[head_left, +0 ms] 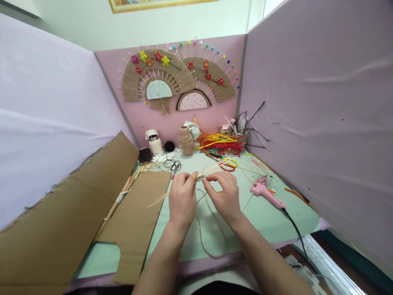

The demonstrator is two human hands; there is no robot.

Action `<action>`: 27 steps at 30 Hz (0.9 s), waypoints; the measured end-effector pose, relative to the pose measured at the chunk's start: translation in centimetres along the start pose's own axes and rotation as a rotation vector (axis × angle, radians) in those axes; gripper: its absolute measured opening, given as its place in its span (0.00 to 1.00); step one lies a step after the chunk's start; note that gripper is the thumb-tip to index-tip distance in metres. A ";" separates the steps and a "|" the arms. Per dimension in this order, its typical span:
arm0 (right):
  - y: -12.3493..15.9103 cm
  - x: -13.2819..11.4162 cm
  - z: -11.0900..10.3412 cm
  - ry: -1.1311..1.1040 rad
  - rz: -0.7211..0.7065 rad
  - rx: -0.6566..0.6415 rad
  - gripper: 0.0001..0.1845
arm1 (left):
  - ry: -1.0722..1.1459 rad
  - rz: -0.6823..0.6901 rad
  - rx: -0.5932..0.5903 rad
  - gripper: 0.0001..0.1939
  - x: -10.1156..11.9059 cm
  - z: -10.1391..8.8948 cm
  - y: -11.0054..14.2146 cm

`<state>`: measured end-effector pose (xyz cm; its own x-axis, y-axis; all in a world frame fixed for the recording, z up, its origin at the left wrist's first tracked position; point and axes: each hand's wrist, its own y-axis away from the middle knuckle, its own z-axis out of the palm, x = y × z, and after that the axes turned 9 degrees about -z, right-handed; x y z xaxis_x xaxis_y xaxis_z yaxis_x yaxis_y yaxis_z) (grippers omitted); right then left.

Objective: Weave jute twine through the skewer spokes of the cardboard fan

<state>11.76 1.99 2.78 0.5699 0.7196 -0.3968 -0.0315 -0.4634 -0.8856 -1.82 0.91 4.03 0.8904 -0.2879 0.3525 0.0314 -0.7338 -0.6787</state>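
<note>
My left hand [183,199] is closed round a small bundle of thin bamboo sticks [211,168], whose ends fan out on both sides of the fist. Thumb and fingertips of my right hand [224,193] meet in a pinch at the middle of the bundle, beside the left fingers. A strand of twine [200,233] hangs from there and loops down over the table toward its front edge. The right fingertips seem to be on this twine, though the exact grip is too small to make out.
Flat cardboard [135,205] lies at left, under a leaning cardboard sheet [76,205]. A pink glue gun [267,194] with a black cord rests at right. Farther back are scissors [229,166], a twine spool [186,140], coloured pipe cleaners [219,143] and a bottle [155,143]. Fan decorations [181,78] hang behind.
</note>
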 end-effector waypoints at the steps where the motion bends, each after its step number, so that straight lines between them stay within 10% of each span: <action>1: 0.1 0.0 0.0 -0.012 0.025 -0.011 0.05 | 0.007 0.003 -0.003 0.13 0.0 0.1 0.1; 15: 0.5 2.9 0.0 -0.530 0.578 -0.087 0.09 | 0.159 -0.016 -0.056 0.14 -0.4 0.6 1.0; 22: 1.1 4.7 -1.9 -0.346 0.477 -0.272 0.12 | 0.105 0.040 0.022 0.11 -1.0 0.0 0.3; 27: 3.0 9.9 -7.9 0.321 0.333 -0.305 0.18 | -0.015 0.071 0.078 0.10 -1.0 -0.5 -0.2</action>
<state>23.76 3.62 -1.87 0.7931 0.3371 -0.5073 -0.0406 -0.8018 -0.5962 -2.90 1.02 4.10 0.8985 -0.3278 0.2921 0.0024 -0.6615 -0.7499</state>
